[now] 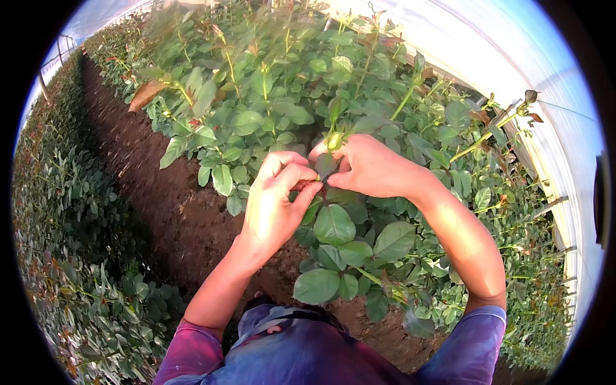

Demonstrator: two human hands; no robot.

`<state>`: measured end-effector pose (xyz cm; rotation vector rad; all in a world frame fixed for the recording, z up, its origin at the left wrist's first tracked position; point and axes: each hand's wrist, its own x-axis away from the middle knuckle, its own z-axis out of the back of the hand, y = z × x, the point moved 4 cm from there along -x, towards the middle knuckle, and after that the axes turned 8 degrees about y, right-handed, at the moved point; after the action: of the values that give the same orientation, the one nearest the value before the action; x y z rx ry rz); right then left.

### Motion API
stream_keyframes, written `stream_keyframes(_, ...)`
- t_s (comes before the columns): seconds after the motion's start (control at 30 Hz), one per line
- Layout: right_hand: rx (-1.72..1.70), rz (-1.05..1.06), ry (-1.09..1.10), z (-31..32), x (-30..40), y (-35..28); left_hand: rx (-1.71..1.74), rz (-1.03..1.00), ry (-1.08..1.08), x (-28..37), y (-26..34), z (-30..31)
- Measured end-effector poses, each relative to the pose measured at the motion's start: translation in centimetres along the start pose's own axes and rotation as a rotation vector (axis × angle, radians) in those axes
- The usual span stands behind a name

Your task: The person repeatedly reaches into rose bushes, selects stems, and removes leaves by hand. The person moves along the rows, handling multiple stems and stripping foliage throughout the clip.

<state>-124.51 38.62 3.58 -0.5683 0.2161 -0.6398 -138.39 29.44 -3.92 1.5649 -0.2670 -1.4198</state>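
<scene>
Both my hands meet at the top of a rose stem in the middle of the view. My left hand [284,192] pinches a small piece of the stem or a leaf stalk between thumb and fingertips. From the other side, my right hand [370,166] curls its fingers around the stem just below a pale green rose bud [334,141]. A dark leaf [326,165] hangs between the two hands and covers part of the fingertips. Broad green leaves [334,224] spread under the hands. What exactly lies between the fingers is partly hidden.
Dense rose plants [245,122] fill the bed ahead and to the right, with several budded stems sticking up. A bare soil path [144,192] runs along the left. Beyond it stands another plant row [62,216]. Pale plastic sheeting [544,62] walls the right side.
</scene>
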Motion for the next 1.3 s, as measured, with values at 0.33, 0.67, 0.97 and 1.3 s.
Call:
stream_keyframes(0.33, 0.042, 0.261, -0.118, -3.8, -0.7, 1.9, -0.013, -0.316, 0.267, 5.3, -3.8, -0.3)
stream_keyframes(0.67, -0.280, -0.173, 0.053, -6.9, -0.5, 3.9, 0.107, -0.444, 0.357, 10.2, -7.8, -0.7)
stream_keyframes(0.97, -0.543, -0.439, 0.111, -6.6, 1.3, 5.5, -0.064, 0.031, -0.149, 5.1, -4.0, -0.9)
stream_keyframes(1.3, -0.528, -0.035, 0.760, -0.2, 5.0, 3.9, 0.362, 0.587, -0.323, 4.6, -10.1, -4.1)
